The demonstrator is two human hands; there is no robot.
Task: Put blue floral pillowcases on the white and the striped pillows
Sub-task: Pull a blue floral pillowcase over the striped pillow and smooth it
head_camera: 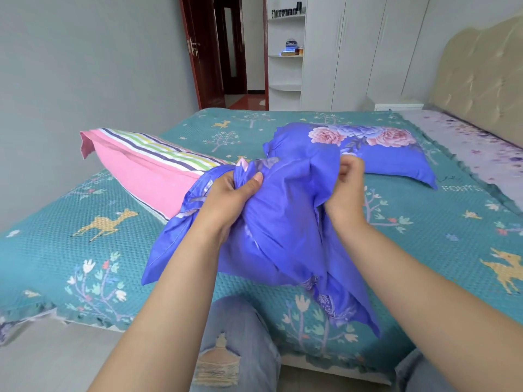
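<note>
Teal deer-print bed (113, 250) carries everything. Striped pillow (147, 162) lies with its long axis running from far left to near centre, its near end inside the bunched blue pillowcase (283, 222). Left hand (229, 193) and right hand (346, 185) each have a closed grip on that fabric. Covered floral pillow (368, 154) lies far right.

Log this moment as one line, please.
left hand, right hand: grip pillowcase | striped pillow: partly in | covered pillow: done

The pillowcase (283, 222) bunched in both hands is smooth cloth with a slight sheen. Left of the grip, the striped pillow (147, 165) looks matt cotton. Beneath, the bedspread (85, 250) is waffle-textured, rough.
</note>
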